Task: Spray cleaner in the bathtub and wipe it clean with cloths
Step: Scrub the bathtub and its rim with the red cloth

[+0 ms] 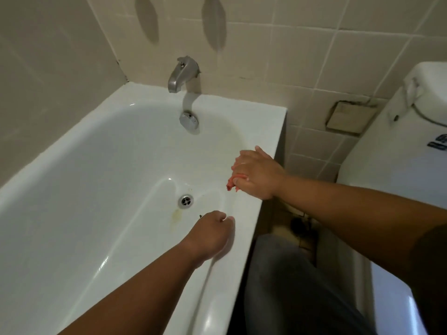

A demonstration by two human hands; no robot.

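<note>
My right hand grips a pink cloth at the bathtub's near rim. My left hand is a fist, seemingly empty. Wiping looks underway, but the stain by the drain remains.

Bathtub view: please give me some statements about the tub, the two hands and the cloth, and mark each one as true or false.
1. The right hand grips a pink cloth at the rim of the bathtub. True.
2. Water runs from the spout. False: no water comes out of it.
3. A yellowish stain lies near the drain. True.
4. The left hand holds a spray bottle. False: its fingers are curled, and no bottle is in view.
</note>
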